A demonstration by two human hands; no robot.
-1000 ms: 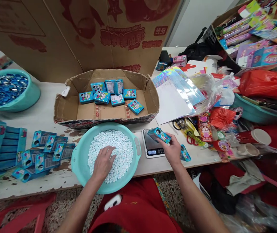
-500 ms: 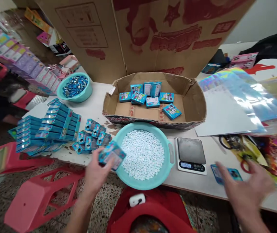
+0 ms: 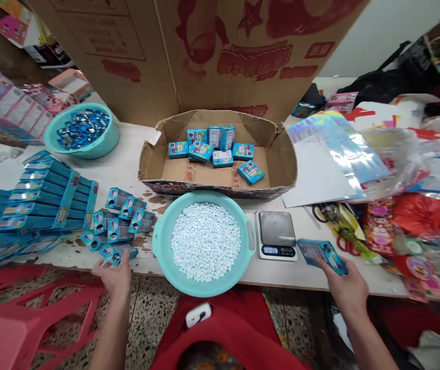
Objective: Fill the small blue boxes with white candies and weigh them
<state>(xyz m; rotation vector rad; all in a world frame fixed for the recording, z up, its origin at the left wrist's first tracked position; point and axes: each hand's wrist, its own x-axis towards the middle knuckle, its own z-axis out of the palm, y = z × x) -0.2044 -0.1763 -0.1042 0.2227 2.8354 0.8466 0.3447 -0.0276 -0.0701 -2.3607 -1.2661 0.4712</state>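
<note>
My left hand (image 3: pixel 114 275) is closed on a small blue printed box (image 3: pixel 111 253) at the table's front edge. That box lies against a cluster of similar small blue boxes (image 3: pixel 118 229). My right hand (image 3: pixel 348 289) pinches a flat blue printed packet (image 3: pixel 322 254) by its near right end, thumb on top, just right of the digital scale (image 3: pixel 276 229). Between my hands stands a turquoise basin (image 3: pixel 158 241) of small pale pellets (image 3: pixel 206 241). Behind it, an open cardboard tray (image 3: pixel 281 159) contains several closed blue boxes (image 3: pixel 250 172).
Stacked blue cartons (image 3: pixel 46 198) crowd the left side, below a turquoise bowl (image 3: pixel 114 141) of shiny blue wrapped pieces. Iridescent sheets (image 3: pixel 343 149), scissors (image 3: pixel 346 246) and plastic bags lie right. A large cardboard panel (image 3: pixel 204 77) rises behind; red stools (image 3: pixel 0 329) stand at lower left.
My left hand has lowered the blue box from beside the basin to the small-box cluster. My right hand has closed on the packet by the scale. The view has shifted right.
</note>
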